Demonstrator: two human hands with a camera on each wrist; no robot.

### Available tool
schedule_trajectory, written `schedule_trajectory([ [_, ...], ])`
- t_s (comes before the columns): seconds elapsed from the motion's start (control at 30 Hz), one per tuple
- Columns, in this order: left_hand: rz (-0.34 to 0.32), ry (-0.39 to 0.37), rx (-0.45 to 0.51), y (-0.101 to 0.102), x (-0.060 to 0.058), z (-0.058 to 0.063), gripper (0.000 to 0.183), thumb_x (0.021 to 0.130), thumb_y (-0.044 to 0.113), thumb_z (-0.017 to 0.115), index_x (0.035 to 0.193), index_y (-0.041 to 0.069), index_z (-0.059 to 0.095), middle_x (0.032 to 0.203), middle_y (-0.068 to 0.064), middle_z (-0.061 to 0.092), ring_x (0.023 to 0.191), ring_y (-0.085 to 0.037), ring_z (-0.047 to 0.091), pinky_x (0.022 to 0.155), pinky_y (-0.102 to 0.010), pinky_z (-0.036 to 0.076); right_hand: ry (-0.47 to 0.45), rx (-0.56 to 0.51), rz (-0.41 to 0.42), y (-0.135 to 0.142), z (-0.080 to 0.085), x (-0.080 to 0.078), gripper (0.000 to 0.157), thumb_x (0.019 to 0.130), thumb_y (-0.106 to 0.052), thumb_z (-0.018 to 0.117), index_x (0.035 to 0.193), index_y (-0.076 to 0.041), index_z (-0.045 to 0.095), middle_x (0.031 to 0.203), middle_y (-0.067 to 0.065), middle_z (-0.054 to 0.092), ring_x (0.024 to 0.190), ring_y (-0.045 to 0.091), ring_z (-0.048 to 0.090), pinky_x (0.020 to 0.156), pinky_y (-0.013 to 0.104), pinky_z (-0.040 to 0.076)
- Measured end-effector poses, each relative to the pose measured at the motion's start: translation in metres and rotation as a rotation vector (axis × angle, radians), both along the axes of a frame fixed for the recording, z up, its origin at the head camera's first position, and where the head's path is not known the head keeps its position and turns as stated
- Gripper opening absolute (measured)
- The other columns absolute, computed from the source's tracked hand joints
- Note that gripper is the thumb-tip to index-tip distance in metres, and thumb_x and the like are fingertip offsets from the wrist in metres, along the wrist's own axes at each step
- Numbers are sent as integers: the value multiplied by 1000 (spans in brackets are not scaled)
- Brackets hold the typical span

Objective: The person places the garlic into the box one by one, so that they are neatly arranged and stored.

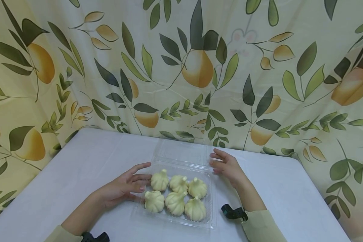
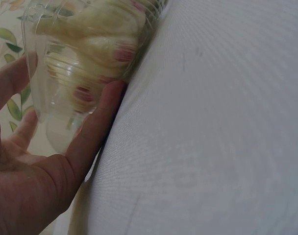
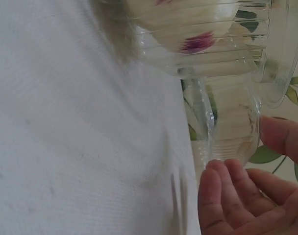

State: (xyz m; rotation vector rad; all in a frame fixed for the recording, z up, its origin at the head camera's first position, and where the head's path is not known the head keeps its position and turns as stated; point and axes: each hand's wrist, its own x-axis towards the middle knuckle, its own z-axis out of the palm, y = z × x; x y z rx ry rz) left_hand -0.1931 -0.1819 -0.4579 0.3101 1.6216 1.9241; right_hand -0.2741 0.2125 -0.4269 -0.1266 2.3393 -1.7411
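Observation:
A clear plastic clamshell box (image 1: 212, 205) stands on the table with its lid (image 1: 181, 154) folded back, away from the person. Inside sit several pale, garlic-bulb-shaped pieces (image 1: 175, 203) in two rows; purple-red streaks mark their undersides in both wrist views. The left hand (image 1: 122, 189) is at the box's left side, fingers spread and mostly straight, the thumb low along the wall. In the left wrist view, fingers (image 2: 92, 134) lie against the clear box (image 2: 41, 105). The right hand (image 1: 228, 168) is beside the lid's right edge, fingers loosely bent; contact is unclear.
A white cloth covers the table (image 1: 103, 151). Behind it hangs a curtain (image 1: 175, 101) printed with fruit and leaves. Black devices are strapped at both wrists, one (image 1: 233, 212) by the right sleeve and one (image 1: 95, 237) at the front left.

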Motion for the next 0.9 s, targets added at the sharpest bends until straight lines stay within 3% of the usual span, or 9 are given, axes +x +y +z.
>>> schedule_trajectory([
  [0.33, -1, 0, 3, 0, 1, 0, 80, 97, 6, 61, 160, 26, 17, 159, -24, 26, 141, -31, 42, 95, -54, 51, 90, -82, -65, -1, 3, -1, 78, 86, 6, 68, 155, -7, 33, 142, 23, 45, 114, 20, 60, 83, 20, 54],
  [0.57, 2, 2, 2, 0, 1, 0, 79, 97, 6, 61, 160, 27, 18, 159, -24, 27, 140, -31, 42, 94, -55, 51, 145, -61, -100, -4, 9, 1, 87, 82, 11, 70, 156, -11, 32, 126, 16, 50, 115, 23, 56, 82, 17, 53],
  [0.9, 0, 7, -8, 0, 0, 1, 80, 97, 7, 61, 160, 25, 16, 159, -24, 26, 140, -31, 42, 95, -54, 51, 206, -79, -110, -6, 15, 3, 75, 79, 17, 68, 146, -1, 40, 111, 10, 55, 109, 18, 58, 82, 17, 53],
])
